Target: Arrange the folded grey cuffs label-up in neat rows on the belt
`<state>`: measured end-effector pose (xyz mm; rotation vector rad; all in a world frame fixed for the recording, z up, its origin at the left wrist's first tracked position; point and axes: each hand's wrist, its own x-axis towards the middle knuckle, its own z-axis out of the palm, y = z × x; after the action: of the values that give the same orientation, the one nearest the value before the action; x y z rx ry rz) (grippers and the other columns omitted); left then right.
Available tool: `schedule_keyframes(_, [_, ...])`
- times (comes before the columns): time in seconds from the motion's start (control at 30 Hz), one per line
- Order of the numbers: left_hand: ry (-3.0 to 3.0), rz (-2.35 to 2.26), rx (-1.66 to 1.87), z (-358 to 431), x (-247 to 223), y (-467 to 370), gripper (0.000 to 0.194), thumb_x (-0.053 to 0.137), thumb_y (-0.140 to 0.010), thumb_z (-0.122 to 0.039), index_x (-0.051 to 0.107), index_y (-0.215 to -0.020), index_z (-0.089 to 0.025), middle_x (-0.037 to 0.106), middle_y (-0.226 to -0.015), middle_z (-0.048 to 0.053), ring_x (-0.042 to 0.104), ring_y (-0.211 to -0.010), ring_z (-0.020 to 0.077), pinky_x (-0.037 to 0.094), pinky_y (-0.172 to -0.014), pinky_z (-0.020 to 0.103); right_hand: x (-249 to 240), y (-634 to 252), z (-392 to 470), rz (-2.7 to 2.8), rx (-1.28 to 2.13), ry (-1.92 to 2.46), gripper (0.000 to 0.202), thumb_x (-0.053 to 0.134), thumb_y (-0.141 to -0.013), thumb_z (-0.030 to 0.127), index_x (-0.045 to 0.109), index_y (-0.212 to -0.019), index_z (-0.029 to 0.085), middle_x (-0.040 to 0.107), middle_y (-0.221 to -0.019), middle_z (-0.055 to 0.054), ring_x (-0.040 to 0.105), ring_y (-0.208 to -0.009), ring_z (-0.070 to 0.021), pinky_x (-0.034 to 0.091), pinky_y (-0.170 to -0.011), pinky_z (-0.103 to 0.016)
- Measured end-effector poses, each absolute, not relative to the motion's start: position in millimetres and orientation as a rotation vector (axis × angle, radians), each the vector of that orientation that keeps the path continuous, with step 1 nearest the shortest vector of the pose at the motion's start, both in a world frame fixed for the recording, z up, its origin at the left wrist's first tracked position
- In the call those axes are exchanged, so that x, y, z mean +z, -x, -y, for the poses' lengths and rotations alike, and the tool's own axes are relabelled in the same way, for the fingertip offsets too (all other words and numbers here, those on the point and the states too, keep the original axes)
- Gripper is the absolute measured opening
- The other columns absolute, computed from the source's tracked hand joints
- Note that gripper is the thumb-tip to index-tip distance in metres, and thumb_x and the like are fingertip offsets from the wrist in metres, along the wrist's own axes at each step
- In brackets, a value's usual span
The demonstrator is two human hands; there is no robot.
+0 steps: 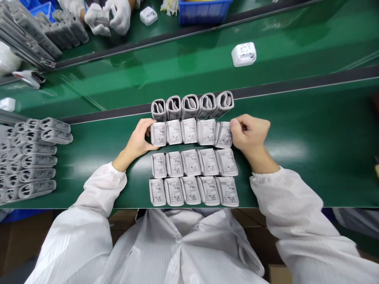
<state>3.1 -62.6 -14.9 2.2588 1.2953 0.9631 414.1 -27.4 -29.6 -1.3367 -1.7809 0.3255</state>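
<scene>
A row of folded paper leaflets (189, 131) with grey printing lies across the green table, its faces turned up. My left hand (138, 138) grips the left end of this row, fingers behind and thumb in front. At the right end, my right hand (251, 132) is curled closed, its thumb and bent forefinger against the last leaflet, which tilts slightly. Just behind stands another row of folded leaflets (190, 108), their rolled ends showing. Two more leaflet rows lie nearer my body, a middle one (191, 162) and a front one (191, 191), untouched by either hand.
Stacked folded leaflets (38, 161) fill the table's left end. Beyond the dark rail, a white plug adapter (244, 54) sits on the green belt (177, 63). Farther back are a co-worker's gloved hands (121, 16), another white adapter (148, 15) and a blue bin (204, 12).
</scene>
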Motion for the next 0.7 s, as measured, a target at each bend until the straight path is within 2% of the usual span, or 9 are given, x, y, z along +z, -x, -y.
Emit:
schedule_keyframes(0.23, [-2.185, -1.258, 0.978, 60.5, -14.9, -4.3, 0.074, 0.098, -0.077, -0.042, 0.06, -0.14, -0.03, 0.064, -0.132, 0.01, 0.067, -0.104, 0.0239, 0.059, -0.077, 0.036, -26.9, -413.8, 27.9, 1.789, 0.326, 1.383, 0.044, 0.059, -0.101, 0.057, 0.054, -0.067, 0.028, 0.044, -0.055, -0.001, 0.043, -0.052, -0.0193, 0.038, -0.058, -0.041])
schedule_keyframes(0.3, [-2.175, -1.259, 0.974, 60.7, -17.0, -3.3, 0.08, 0.097, -0.078, -0.04, 0.057, -0.146, -0.031, 0.063, -0.132, 0.01, 0.067, -0.1, 0.0225, 0.06, -0.077, 0.036, -26.3, -413.1, 28.0, 1.786, 0.318, 1.365, 0.044, 0.059, -0.1, 0.056, 0.054, -0.067, 0.028, 0.044, -0.054, 0.0, 0.043, -0.051, -0.0188, 0.037, -0.058, -0.04])
schedule_keyframes(0.4, [-2.254, -1.259, 0.895, 62.0, -20.4, -0.8, 0.089, 0.095, -0.081, -0.038, 0.052, -0.159, -0.035, 0.059, -0.138, 0.011, 0.068, -0.109, 0.0257, 0.064, -0.085, 0.041, -26.2, -412.9, 28.2, 1.792, 0.318, 1.381, 0.042, 0.059, -0.1, 0.054, 0.055, -0.067, 0.027, 0.044, -0.055, -0.001, 0.044, -0.052, -0.0189, 0.038, -0.059, -0.04])
schedule_keyframes(0.57, [-2.383, -1.192, 0.762, 62.0, -23.3, 4.6, 0.064, 0.085, -0.091, -0.028, 0.062, -0.15, -0.039, 0.051, -0.145, 0.01, 0.068, -0.125, 0.0296, 0.066, -0.1, 0.05, -26.2, -412.6, 28.7, 1.801, 0.31, 1.382, 0.038, 0.059, -0.099, 0.048, 0.055, -0.068, 0.027, 0.045, -0.055, -0.001, 0.044, -0.052, -0.0186, 0.038, -0.059, -0.039])
schedule_keyframes(0.7, [-2.404, -1.102, 0.84, 59.2, -24.0, 7.7, 0.06, 0.087, -0.093, -0.028, 0.061, -0.146, -0.038, 0.051, -0.147, 0.01, 0.067, -0.129, 0.0293, 0.065, -0.102, 0.049, -25.0, -411.0, 28.9, 1.803, 0.306, 1.38, 0.039, 0.058, -0.099, 0.049, 0.053, -0.068, 0.027, 0.046, -0.054, -0.001, 0.042, -0.052, -0.0183, 0.037, -0.059, -0.038])
